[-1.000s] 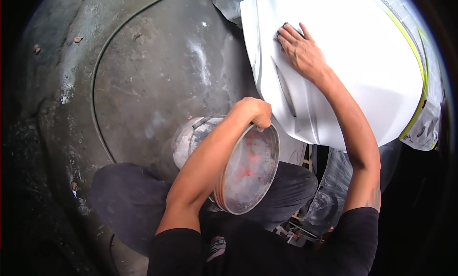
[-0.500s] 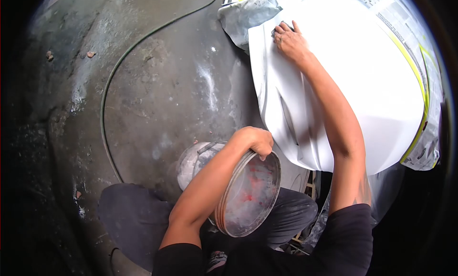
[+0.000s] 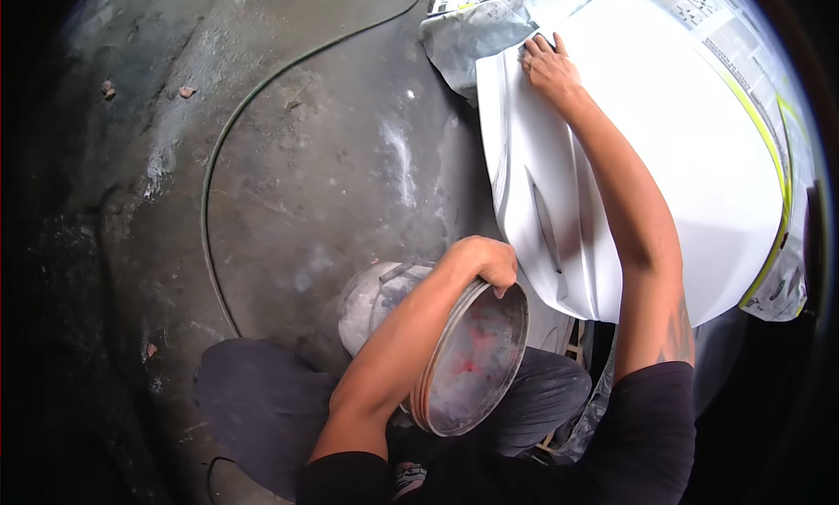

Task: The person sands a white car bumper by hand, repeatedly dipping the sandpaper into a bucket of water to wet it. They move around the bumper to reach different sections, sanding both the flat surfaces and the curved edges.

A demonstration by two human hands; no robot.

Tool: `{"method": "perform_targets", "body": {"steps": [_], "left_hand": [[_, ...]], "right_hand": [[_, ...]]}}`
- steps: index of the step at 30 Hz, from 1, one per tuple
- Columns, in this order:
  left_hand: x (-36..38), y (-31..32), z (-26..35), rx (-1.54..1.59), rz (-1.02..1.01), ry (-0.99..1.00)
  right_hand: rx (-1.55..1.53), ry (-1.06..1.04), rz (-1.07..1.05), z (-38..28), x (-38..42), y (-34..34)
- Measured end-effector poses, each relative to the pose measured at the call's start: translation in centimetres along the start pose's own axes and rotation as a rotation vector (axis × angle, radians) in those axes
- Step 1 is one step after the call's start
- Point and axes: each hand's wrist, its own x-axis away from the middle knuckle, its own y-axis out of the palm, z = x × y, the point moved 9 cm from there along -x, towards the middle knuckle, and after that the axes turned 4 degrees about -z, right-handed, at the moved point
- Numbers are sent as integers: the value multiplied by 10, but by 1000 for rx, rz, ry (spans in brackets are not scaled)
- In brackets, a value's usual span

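My left hand (image 3: 492, 264) is closed over the upper rim of a tilted, stained bucket (image 3: 523, 330), whose open mouth shows grey residue and red smears inside. My left forearm crosses the bucket and hides part of its side. Stretched far forward, my right hand (image 3: 552, 70) presses on the upper left part of a white car body panel (image 3: 690, 129). Its fingers are bent over a small dark pad (image 3: 525, 51), mostly hidden beneath them; its exact kind I cannot make out.
Newspaper and plastic masking (image 3: 743, 42) with yellow-green tape (image 3: 753, 112) borders the panel. A grey sheet (image 3: 472, 55) hangs at its far left corner. On the stained concrete floor (image 3: 323, 155), a hose (image 3: 208, 190) curves along the left. My bent legs (image 3: 262, 409) flank the bucket.
The whole view has shifted slightly, so everything appears a little further right. My right hand stays near the panel's far left corner, and my left hand keeps its hold on the bucket rim.
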Motion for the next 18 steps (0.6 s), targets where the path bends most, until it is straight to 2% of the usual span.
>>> {"method": "perform_targets", "body": {"steps": [1, 3, 4, 6, 8, 11, 12, 14, 15, 16, 18], "left_hand": [[-7, 7, -2, 6, -30, -5], [-5, 4, -1, 15, -51, -40], [-5, 7, -2, 20, -83, -80], [-5, 9, 3, 9, -64, -101], [0, 5, -2, -11, -36, -145], [7, 2, -2, 68, 27, -34], [4, -3, -7, 62, 40, -33], [-9, 7, -10, 119, 18, 2], [-13, 10, -12, 122, -25, -17], [-13, 5, -9, 122, -19, -13], [-10, 11, -12, 65, -62, -147]], "right_hand": [[68, -1, 109, -4, 8, 4], [28, -84, 25, -24, 58, 5], [116, -110, 8, -38, 85, 2], [69, -154, 52, -43, 103, 1], [34, -128, 8, -22, 59, -2], [10, 46, -167, 14, -29, 0], [20, 49, -157, 22, -40, 16], [146, -14, 236, 3, -27, 34], [45, -99, 1, -12, -5, 31], [84, -134, 53, -29, 27, 28], [51, -211, 221, -37, 68, 21]]}}
